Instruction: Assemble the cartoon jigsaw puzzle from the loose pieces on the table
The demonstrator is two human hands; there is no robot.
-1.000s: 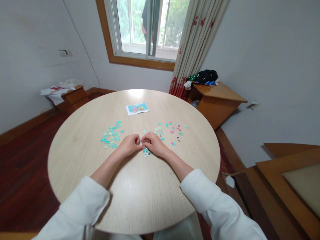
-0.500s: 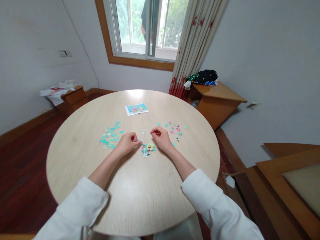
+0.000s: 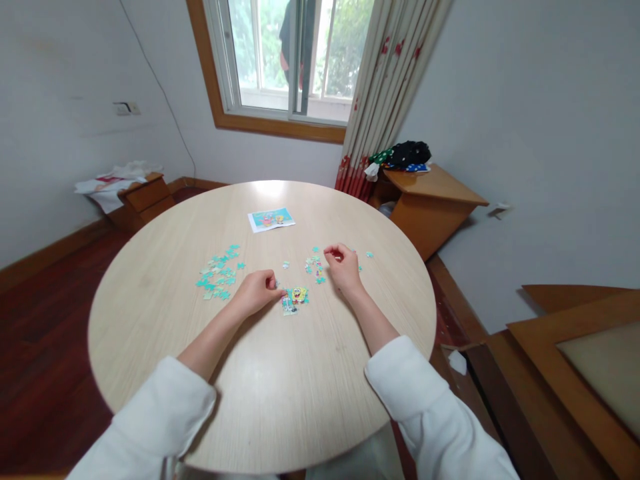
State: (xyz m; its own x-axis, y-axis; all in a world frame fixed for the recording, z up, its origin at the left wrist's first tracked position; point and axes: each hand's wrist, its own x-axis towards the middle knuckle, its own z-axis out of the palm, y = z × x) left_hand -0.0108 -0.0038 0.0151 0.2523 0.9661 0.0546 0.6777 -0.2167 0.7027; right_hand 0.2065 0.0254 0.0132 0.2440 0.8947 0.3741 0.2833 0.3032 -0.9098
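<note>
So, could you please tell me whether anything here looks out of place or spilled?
Nothing looks spilled or damaged. Mildly untidy: cloths lie bunched on the cabinet by the curtain, and one puzzle piece sits alone between the left pile and the right pile.

We see a red-marked curtain [image 3: 387, 80] beside the window [image 3: 267, 60]. We spot dark cloth [image 3: 410, 154] on a wooden cabinet [image 3: 429, 208].

Left hand [image 3: 256, 292] below-left of frame centre: fingers curled in, thumb out to the right. Right hand [image 3: 344, 268] just below-right of centre, slightly higher, fingers bent leftward. Forearms [image 3: 213, 343] angle up and inward, hands apart.
</note>
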